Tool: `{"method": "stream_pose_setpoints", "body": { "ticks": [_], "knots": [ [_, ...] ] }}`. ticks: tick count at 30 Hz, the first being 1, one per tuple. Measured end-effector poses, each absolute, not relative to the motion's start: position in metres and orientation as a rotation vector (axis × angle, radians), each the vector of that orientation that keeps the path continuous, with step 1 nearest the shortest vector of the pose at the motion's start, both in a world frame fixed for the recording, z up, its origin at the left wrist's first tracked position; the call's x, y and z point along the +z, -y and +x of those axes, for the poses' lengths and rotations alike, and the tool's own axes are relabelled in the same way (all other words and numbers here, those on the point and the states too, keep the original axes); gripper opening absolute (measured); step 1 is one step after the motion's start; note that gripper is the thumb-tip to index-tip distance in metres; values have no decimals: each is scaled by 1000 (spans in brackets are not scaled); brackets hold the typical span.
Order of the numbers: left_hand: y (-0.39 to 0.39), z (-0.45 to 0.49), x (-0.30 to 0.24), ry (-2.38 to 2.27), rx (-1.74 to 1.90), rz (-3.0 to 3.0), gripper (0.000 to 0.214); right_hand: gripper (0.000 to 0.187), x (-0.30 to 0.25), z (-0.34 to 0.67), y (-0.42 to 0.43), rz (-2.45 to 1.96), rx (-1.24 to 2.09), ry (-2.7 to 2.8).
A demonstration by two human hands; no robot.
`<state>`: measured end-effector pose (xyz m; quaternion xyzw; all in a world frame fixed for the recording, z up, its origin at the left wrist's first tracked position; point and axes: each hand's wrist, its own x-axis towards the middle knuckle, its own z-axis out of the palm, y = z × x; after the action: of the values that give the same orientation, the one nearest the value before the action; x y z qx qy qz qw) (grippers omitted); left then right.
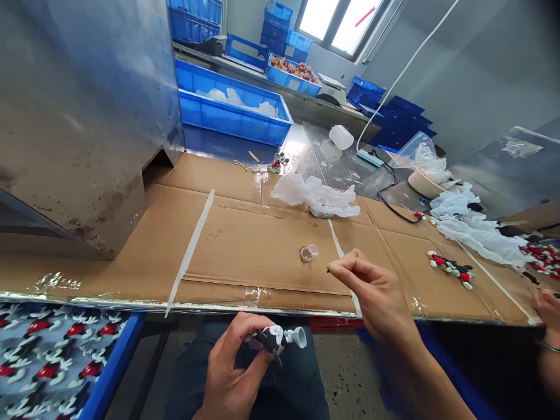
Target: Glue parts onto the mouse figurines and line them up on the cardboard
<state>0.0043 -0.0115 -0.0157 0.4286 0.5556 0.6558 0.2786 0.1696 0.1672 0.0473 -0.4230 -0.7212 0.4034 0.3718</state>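
Note:
My left hand [238,364] grips a small black-and-white mouse figurine [275,335] between thumb and fingers, below the table's front edge. A grey, cup-shaped part [298,337] sticks out from the figurine to the right. My right hand [371,286] is closed in a pinch over the front of the table. A tiny dark bit shows at its fingertips, too small to name. Left of those fingertips a small clear container [307,252] stands on the cardboard [245,245], with dark smudges around it.
A blue crate of mouse figures [48,361] sits at lower left, beside a metal housing [83,128]. Crumpled white plastic [315,192] and a mouse figure [279,162] lie behind. Several figures [450,268] lie at right, near another person's hand [546,309].

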Motion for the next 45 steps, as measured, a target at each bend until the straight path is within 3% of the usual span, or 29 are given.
{"method": "stream_pose_setpoints", "body": {
  "ticks": [5,16,28,45],
  "knots": [
    [14,9,-17,-1408,1801,1277,36,25,58,166,-104,-1043,1387,1715],
    [20,10,-15,-1448,1705,1558,53,31,45,158,-72,-1140,1639,1560],
    [21,12,-4,-1414,1789,1635,55,18,55,159,-71,-1097,1609,1691],
    [24,12,-2,-1467,1772,1646,57,16,54,157,-70,-1045,1521,1810]
  ]
}}
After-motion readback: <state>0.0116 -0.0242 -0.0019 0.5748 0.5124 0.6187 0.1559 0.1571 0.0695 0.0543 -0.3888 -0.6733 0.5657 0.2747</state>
